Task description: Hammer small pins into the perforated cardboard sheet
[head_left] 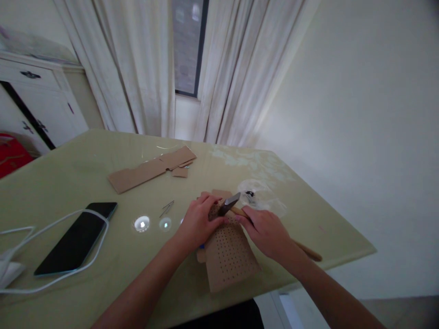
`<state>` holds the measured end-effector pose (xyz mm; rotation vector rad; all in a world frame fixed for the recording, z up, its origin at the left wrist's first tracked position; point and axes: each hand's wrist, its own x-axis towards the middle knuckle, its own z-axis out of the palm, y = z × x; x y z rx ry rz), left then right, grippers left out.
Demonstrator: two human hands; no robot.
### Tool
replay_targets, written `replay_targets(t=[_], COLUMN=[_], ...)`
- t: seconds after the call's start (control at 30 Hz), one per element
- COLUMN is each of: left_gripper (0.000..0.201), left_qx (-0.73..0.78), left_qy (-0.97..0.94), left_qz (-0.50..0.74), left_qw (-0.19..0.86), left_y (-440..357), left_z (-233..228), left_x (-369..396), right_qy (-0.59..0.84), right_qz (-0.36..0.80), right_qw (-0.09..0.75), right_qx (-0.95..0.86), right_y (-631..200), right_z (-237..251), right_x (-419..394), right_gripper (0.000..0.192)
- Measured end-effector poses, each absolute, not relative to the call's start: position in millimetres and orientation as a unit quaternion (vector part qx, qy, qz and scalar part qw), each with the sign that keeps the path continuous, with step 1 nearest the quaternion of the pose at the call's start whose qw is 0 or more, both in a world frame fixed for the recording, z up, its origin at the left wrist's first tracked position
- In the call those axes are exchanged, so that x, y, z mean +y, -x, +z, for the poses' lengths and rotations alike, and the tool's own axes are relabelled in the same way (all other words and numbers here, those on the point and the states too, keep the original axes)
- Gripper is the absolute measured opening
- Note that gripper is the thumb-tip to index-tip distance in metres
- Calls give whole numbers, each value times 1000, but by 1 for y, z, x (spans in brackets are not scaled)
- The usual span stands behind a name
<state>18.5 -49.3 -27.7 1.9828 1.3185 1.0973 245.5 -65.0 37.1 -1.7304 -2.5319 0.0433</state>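
Cardboard, brown and punched with rows of small holes, lies at the near edge of the table [68, 183]: this perforated sheet [229, 258] sits directly in front of the person, its near corner reaching almost to the table's rim. The left hand [199, 221] presses down on the sheet's far left part, fingers curled over its top edge beside the hammer head, closed on nothing but the cardboard itself. The right hand [265, 230] is wrapped around the wooden handle of a small hammer [229, 204], gripping it high, close to the dark metal head; the rest of the handle sticks out behind the wrist toward the table's right edge. The head rests on or just above the top of the sheet, touching or nearly touching the left fingertips.

That closeness looks like the main hazard: a blow that lands slightly off would catch the left fingers. The sheet could also slide toward the rim if the pressing hand loosens.

Just beyond the hands lies a clear plastic bag [262, 196] with something small and dark inside. To the left are a few thin nails [167, 208] and two bright reflections on the tabletop. Farther left a dark phone [77, 237] lies inside a loop of white cable [51, 219]. Cardboard scraps [151, 169] lie toward the far side, before white curtains [137, 68].
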Motion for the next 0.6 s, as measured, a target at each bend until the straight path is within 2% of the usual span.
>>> replay_targets(t=[0.37,0.47,0.6], left_gripper=[41,36,21], left_qx=[490,485,489], left_qy=[-710,-706,-664], left_qz=[436,453,521], left_qw=[256,249,219], left_y=[-17,-18,-14], left_z=[-27,-28,-26], left_x=[-53,-57,-60], right_qy=[563,561,498], right_qz=[38,48,109], right_qw=[79,196,472], right_qx=[-822,-803,-719], right_y=[-247,-246,-232], right_z=[33,48,85], right_x=[-60,-54,-41], right_gripper=[36,40,42])
